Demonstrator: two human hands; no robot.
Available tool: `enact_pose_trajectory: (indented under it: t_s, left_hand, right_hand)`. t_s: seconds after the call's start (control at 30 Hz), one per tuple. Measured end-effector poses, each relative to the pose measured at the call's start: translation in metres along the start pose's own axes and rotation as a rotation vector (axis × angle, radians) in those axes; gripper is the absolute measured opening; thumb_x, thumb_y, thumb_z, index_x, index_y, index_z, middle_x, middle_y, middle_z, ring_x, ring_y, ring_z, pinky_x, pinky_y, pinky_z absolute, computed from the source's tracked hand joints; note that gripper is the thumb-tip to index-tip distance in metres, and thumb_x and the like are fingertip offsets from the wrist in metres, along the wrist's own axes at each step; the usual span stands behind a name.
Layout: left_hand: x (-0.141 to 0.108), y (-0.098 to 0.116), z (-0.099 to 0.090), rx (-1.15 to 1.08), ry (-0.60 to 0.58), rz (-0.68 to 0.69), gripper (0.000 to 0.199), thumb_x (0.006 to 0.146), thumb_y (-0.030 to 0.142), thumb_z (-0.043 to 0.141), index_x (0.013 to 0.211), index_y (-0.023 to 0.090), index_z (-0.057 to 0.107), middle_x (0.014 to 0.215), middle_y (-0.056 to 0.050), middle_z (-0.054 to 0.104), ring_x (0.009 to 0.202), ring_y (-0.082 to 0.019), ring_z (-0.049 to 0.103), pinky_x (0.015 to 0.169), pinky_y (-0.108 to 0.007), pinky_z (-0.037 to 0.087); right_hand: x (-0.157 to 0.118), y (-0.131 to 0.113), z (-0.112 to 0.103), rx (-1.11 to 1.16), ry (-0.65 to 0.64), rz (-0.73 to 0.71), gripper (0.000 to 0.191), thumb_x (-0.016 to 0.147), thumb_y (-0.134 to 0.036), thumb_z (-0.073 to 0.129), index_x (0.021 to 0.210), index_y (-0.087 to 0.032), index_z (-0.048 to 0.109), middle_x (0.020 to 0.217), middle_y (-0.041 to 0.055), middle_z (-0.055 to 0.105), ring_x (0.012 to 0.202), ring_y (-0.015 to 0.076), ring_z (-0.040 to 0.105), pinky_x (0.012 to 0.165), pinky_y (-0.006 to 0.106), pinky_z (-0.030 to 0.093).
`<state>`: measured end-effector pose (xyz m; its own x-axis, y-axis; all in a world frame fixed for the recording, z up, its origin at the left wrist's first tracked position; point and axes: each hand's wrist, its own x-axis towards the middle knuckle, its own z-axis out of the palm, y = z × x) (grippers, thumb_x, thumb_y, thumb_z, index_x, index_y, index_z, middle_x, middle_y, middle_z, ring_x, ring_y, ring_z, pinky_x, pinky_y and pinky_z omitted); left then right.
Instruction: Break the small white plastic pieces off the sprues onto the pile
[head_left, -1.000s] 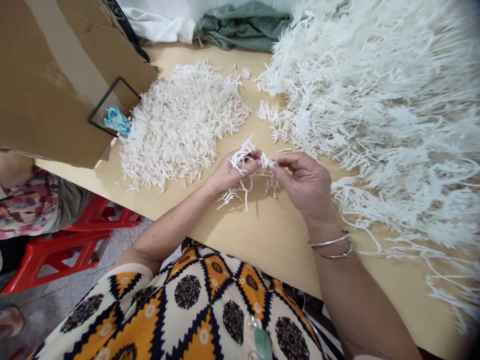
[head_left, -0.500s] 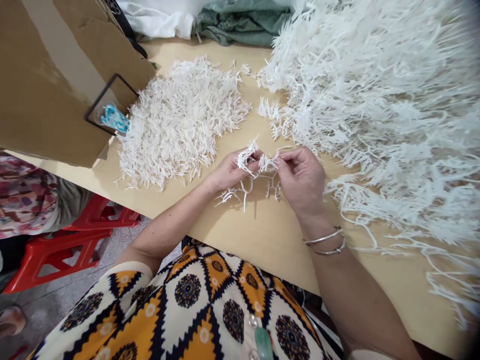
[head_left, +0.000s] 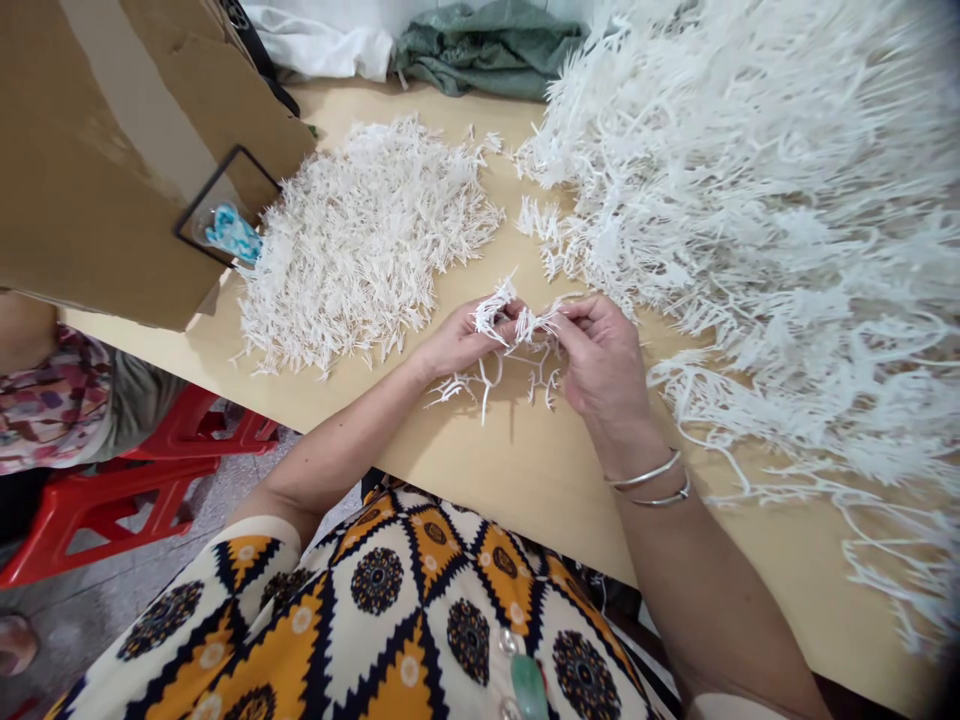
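My left hand (head_left: 463, 340) is closed on a white branched plastic sprig (head_left: 491, 315) with fine needle-like tips. Thin bare stems of it hang below the fingers, above the table. Close by on the right, my right hand (head_left: 604, 355) pinches the other end of the white strands between thumb and forefinger. A tuft bridges the small gap between both hands. Where one piece ends and another begins, I cannot tell. Beyond the left hand lies a low pile of short white sprigs (head_left: 375, 235).
A large heap of long white plastic branches (head_left: 780, 220) covers the right side of the table (head_left: 480, 460). At the left stands a cardboard box (head_left: 112, 170) beside a black wire frame (head_left: 225, 205). Green cloth (head_left: 487, 45) lies at the back. Red stools (head_left: 127, 500) and a seated person are at left.
My right hand has shifted slightly left and its fingers have closed in on the tuft. The left hand stays nearly still. At the left edge, more of the seated person's arm shows.
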<state>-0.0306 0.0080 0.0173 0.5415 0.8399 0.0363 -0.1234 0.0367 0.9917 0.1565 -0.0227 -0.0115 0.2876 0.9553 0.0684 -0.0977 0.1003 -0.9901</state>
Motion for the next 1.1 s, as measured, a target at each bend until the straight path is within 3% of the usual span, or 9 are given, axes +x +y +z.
enact_pose_trajectory:
  t_s: [0.13,0.23,0.33,0.43,0.6,0.83,0.93,1.1]
  left_hand:
    - [-0.007,0.0,0.001,-0.086,-0.014,-0.084,0.055,0.077,0.063,0.088,0.095,0.015,0.067,0.083,0.0,0.06,0.072,-0.009,0.053,0.071,-0.027,0.044]
    - [-0.007,-0.004,0.002,-0.131,0.016,-0.125,0.056,0.074,0.06,0.091,0.097,0.016,0.065,0.081,0.002,0.059,0.068,-0.008,0.05,0.071,-0.027,0.043]
    - [-0.004,-0.009,0.003,-0.148,0.07,-0.121,0.053,0.077,0.061,0.087,0.094,0.017,0.063,0.079,0.003,0.057,0.067,-0.007,0.048,0.069,-0.026,0.042]
    - [-0.004,-0.007,0.003,-0.083,0.073,-0.112,0.045,0.083,0.057,0.08,0.09,0.017,0.062,0.076,0.003,0.057,0.065,-0.007,0.047,0.068,-0.025,0.041]
    - [-0.005,0.002,0.005,-0.033,0.085,-0.118,0.037,0.083,0.05,0.078,0.089,0.017,0.061,0.073,0.004,0.056,0.063,-0.007,0.046,0.066,-0.025,0.04]
    - [-0.004,0.003,0.007,-0.011,0.09,-0.098,0.033,0.085,0.046,0.075,0.086,0.017,0.061,0.071,0.005,0.055,0.062,-0.007,0.046,0.067,-0.025,0.041]
    - [-0.004,-0.001,0.005,-0.037,0.076,-0.084,0.03,0.087,0.044,0.075,0.088,0.017,0.062,0.072,0.005,0.055,0.062,-0.006,0.046,0.067,-0.024,0.041]
    - [-0.002,-0.005,0.006,-0.107,0.108,-0.094,0.039,0.081,0.05,0.082,0.09,0.018,0.061,0.074,0.005,0.056,0.062,-0.006,0.047,0.066,-0.024,0.042]
  right_hand:
    - [0.015,-0.006,-0.021,0.104,0.005,0.082,0.025,0.08,-0.029,0.081,0.085,-0.026,0.057,0.078,-0.0044,0.068,0.076,0.0145,0.073,0.081,0.035,0.062]
    - [0.021,-0.009,-0.032,0.071,0.05,0.04,0.024,0.08,-0.03,0.082,0.085,-0.025,0.059,0.078,-0.0052,0.07,0.073,0.0116,0.072,0.078,0.03,0.061]
    - [0.018,-0.013,-0.03,-0.051,0.036,-0.043,0.017,0.081,-0.025,0.08,0.088,-0.025,0.065,0.075,-0.0049,0.07,0.067,0.0106,0.07,0.069,0.026,0.059]
    - [0.013,-0.017,-0.024,-0.113,-0.026,-0.039,0.013,0.083,-0.023,0.078,0.093,-0.026,0.07,0.075,-0.0037,0.071,0.069,0.0124,0.071,0.07,0.028,0.061]
    - [0.011,-0.021,-0.024,-0.093,-0.037,0.027,0.012,0.081,-0.023,0.078,0.093,-0.026,0.078,0.077,-0.0014,0.076,0.07,0.0144,0.073,0.073,0.032,0.064]
    - [0.011,-0.023,-0.025,-0.025,-0.107,0.056,0.028,0.081,-0.02,0.079,0.108,-0.026,0.08,0.085,-0.0017,0.076,0.071,0.0111,0.069,0.07,0.027,0.061]
    - [0.011,-0.021,-0.025,-0.022,-0.104,0.05,0.021,0.08,-0.022,0.08,0.101,-0.026,0.077,0.08,-0.0028,0.074,0.068,0.0117,0.069,0.07,0.027,0.061]
    - [0.009,-0.019,-0.024,-0.071,-0.125,-0.021,0.025,0.084,-0.029,0.079,0.109,-0.03,0.077,0.104,-0.0001,0.079,0.084,0.0158,0.075,0.088,0.037,0.065]
